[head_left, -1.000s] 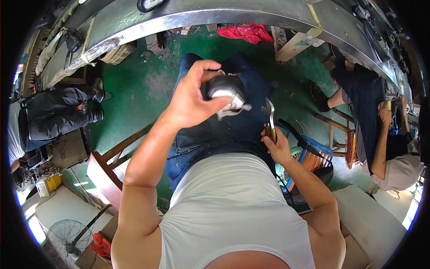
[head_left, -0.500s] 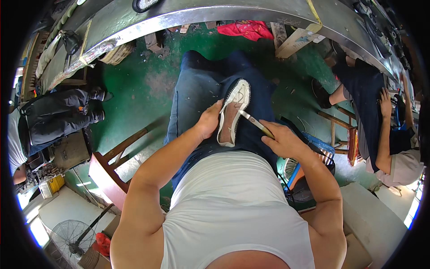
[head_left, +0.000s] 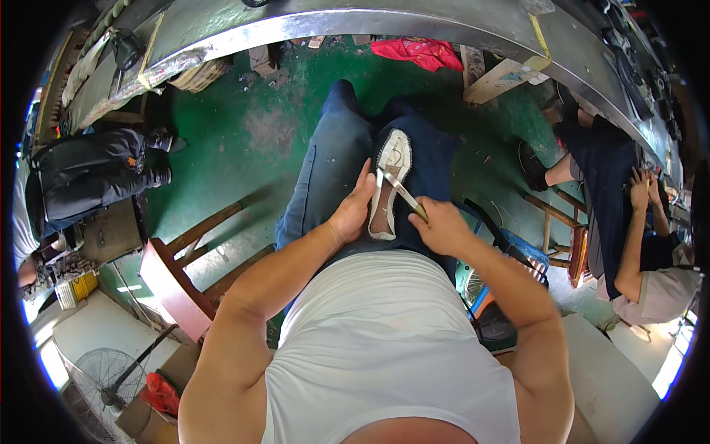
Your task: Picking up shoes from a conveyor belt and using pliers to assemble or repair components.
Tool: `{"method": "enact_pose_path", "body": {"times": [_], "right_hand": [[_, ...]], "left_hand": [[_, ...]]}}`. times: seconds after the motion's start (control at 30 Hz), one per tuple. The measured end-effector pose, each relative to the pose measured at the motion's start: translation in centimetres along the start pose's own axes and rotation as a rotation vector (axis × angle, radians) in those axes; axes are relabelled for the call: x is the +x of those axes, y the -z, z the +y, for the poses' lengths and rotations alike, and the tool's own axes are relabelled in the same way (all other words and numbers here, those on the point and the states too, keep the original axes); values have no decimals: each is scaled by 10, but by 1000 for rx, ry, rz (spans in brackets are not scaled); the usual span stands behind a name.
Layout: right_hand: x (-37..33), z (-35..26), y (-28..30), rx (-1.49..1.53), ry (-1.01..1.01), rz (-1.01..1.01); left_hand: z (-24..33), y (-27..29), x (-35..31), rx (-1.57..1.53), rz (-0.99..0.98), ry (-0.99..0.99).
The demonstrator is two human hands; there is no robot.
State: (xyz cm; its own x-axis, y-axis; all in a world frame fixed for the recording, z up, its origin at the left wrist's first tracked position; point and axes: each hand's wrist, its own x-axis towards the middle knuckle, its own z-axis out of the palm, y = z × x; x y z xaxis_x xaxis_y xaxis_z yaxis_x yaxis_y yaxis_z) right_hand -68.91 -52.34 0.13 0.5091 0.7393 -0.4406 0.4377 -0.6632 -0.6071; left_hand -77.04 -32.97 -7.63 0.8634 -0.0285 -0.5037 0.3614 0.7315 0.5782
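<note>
So, nearest the camera, a white sleeveless top (head_left: 392, 325) is seen filling the bottom of the frame. Just above it, mid-frame, a pale shoe (head_left: 382, 207) is laid sole-side up on the jeans (head_left: 325, 174). Its left edge is touched by the left hand (head_left: 355, 209); whether it's actually gripped can't be told, since some fingers are hidden. A metal-headed tool (head_left: 405, 195) is gripped by its handle in the right hand (head_left: 441, 224), with its head set across the shoe's middle.

Progress-wise, stitching can be made out around the toe, and a brown strip is left exposed along the bottom with no outsole seen over it. Looks only partway done tbh; how much is left can't really be judged.

Farther out, a red cloth (head_left: 418, 52) is dropped on the green floor (head_left: 237, 148), below the metal worktop (head_left: 340, 21) spanning the top.
</note>
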Motion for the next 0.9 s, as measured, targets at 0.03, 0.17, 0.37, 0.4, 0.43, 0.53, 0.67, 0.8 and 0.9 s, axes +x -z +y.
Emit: {"method": "enact_pose_path", "body": {"times": [0.03, 0.17, 0.37, 0.4, 0.43, 0.53, 0.67, 0.8, 0.9], "right_hand": [[-2, -6, -14, 127, -65, 111], [-3, -2, -5, 316, -168, 110], [3, 14, 10, 717, -325, -196], [-2, 20, -5, 784, -289, -121], [-4, 19, -10, 851, -249, -47], [-10, 25, -4, 1041, -360, -168], [-17, 39, 23, 1233, -331, -363], [-24, 35, 37, 1032, -402, -233], [-3, 34, 19, 686, -182, 214]], "left_hand": [[5, -6, 0, 97, 30, -15], [-4, -7, 8, 282, 118, -116], [-14, -8, 12, 681, 227, -377], [-11, -9, 10, 820, 185, -484], [-8, -10, 8, 961, 144, -591], [3, -13, 7, 1336, 110, -687], [18, -25, 1, 1427, 73, -528], [21, -34, 4, 1594, 64, -387], [14, -39, 3, 1636, 78, -314]]}}
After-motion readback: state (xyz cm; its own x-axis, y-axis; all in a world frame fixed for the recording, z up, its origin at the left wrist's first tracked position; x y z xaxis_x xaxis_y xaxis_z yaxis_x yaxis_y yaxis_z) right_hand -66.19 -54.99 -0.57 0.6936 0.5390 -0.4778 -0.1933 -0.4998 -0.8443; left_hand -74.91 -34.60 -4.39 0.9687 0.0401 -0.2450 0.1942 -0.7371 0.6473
